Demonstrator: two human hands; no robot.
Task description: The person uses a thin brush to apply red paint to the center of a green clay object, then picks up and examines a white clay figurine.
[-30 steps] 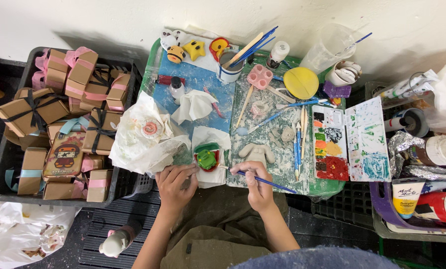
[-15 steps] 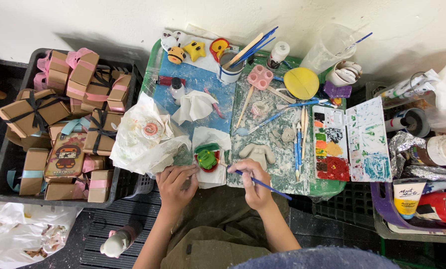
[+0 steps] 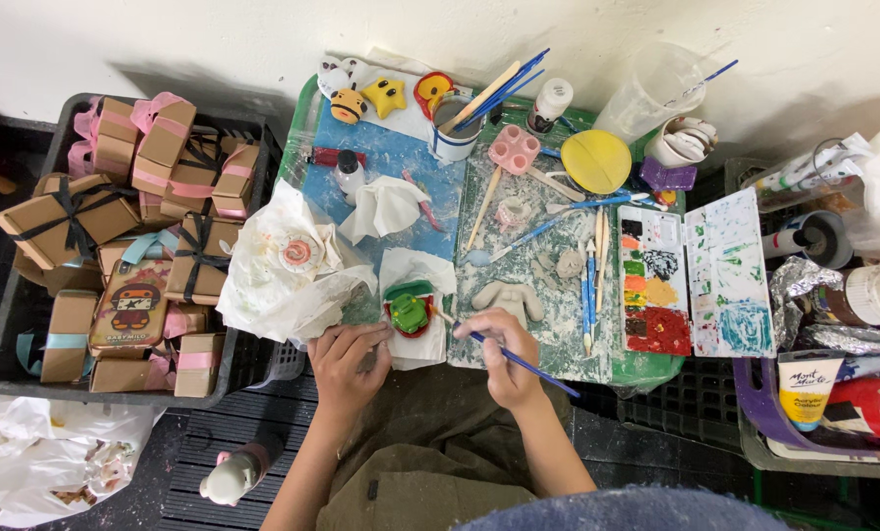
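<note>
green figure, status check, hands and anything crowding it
Right hand shut on blue paintbrush, tip at green figure. Left hand steadies its white paper. Unpainted clay figure close beside.

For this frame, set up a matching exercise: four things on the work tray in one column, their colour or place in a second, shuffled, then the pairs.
1. star figure
2. paintbrush
3. small figure
4. paint palette

a. in the right hand
b. yellow, at the tray's far edge
c. green and red, on white paper by the left hand
d. right of the unpainted clay figure

Pairs: 1-b, 2-a, 3-c, 4-d
</note>
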